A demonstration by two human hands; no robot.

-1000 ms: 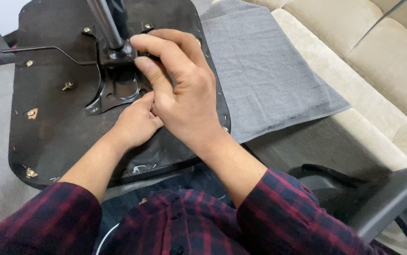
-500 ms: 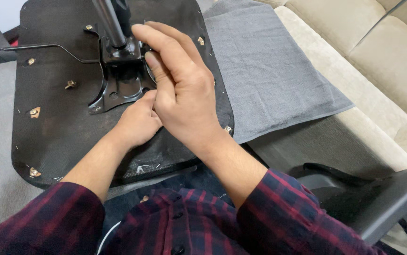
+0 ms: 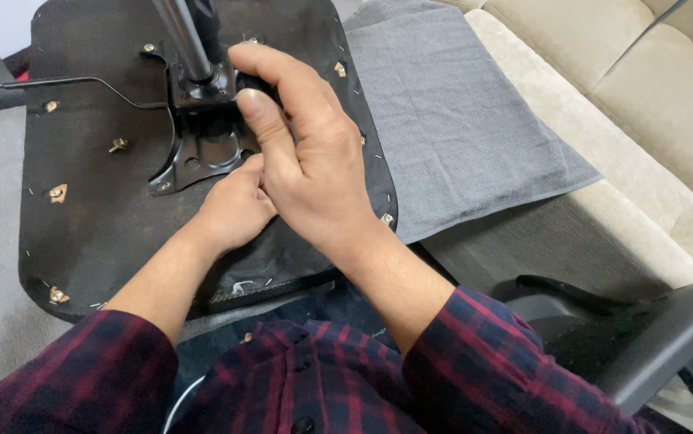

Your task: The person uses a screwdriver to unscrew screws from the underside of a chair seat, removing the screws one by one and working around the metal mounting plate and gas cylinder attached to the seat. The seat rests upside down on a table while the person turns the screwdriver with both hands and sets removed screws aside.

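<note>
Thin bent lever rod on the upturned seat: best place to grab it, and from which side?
Probably the long straight run of the lever rod, pinched from above. It lies flat and exposed over the seat underside, away from the metal bracket where the right hand and left hand crowd.

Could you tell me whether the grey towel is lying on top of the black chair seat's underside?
No, the grey towel lies spread on the beige sofa beside the black seat underside, which overlaps the towel's edge.

Gas cylinder and lever rod crowd the hands, grey towel side open
</note>
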